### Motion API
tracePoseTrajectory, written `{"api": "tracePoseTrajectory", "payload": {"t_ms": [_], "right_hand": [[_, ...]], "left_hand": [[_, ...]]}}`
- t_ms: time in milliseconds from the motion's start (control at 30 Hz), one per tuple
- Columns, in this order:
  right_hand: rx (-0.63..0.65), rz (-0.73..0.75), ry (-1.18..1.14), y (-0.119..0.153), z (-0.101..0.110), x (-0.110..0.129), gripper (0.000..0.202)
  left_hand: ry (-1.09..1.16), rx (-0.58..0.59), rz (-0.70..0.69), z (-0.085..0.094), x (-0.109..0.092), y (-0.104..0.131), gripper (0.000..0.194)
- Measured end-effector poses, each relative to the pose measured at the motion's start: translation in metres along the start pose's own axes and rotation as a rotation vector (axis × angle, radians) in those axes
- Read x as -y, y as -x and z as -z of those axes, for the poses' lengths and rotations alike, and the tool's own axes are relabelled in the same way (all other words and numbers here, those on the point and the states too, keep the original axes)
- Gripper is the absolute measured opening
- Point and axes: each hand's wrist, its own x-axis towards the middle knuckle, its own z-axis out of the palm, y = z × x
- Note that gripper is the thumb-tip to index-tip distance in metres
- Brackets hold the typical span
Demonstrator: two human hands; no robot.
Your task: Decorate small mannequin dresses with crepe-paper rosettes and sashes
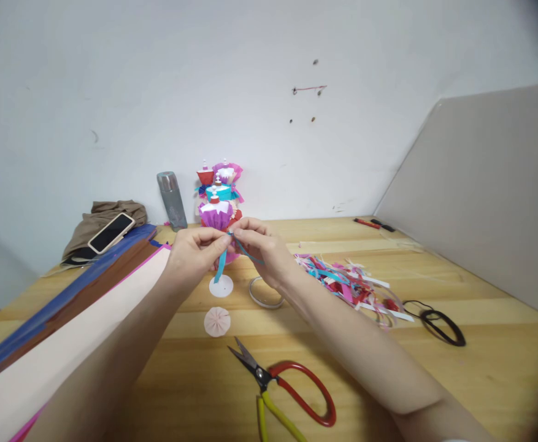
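Note:
My left hand and my right hand meet in the middle above the table, fingertips pinched close together. Between them they hold a narrow turquoise paper strip. One end hangs below my left fingers, and a thinner length passes under my right hand. Below the strip lies a white paper disc. Nearer to me is a pale pink pleated paper rosette. Beside my right wrist rests a white ring, partly hidden. Scissors with red and yellow handles lie with their blades slightly apart.
Small paper-dressed figures stand behind my hands, near a grey bottle. Coloured paper sheets, a phone and brown cloth lie left. On the right are paper scraps, a black cord loop and pens.

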Motion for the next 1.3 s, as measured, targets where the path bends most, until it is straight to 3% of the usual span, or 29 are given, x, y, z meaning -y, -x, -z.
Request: {"api": "tracePoseTrajectory", "payload": {"t_ms": [533,767,867,1000,1133,1233,1300], "right_hand": [[-0.032,0.045,0.002,0.0,-0.002,-0.006,0.01],[-0.045,0.08,0.083,0.0,-0.002,-0.007,0.008],[-0.073,0.119,0.143,-0.001,-0.002,-0.008,0.011],[-0.139,0.195,0.245,-0.007,0.003,-0.01,0.012],[-0.177,0.19,0.394,-0.014,0.01,-0.018,0.012],[-0.168,0.152,0.445,-0.017,0.011,-0.023,0.011],[-0.148,0.132,0.419,-0.018,0.011,-0.025,0.011]], "left_hand": [[-0.016,-0.002,0.012,-0.001,0.004,-0.001,0.02],[-0.055,0.01,0.093,-0.008,0.0,-0.001,0.022],[-0.107,0.072,0.075,-0.005,0.0,-0.001,0.024],[-0.345,0.219,-0.022,0.016,-0.004,0.0,0.03],[-0.572,0.053,0.015,0.041,-0.005,-0.006,0.028],[-0.498,-0.11,-0.039,0.046,0.006,-0.017,0.02],[-0.376,-0.066,-0.056,0.044,0.018,-0.025,0.028]]}}
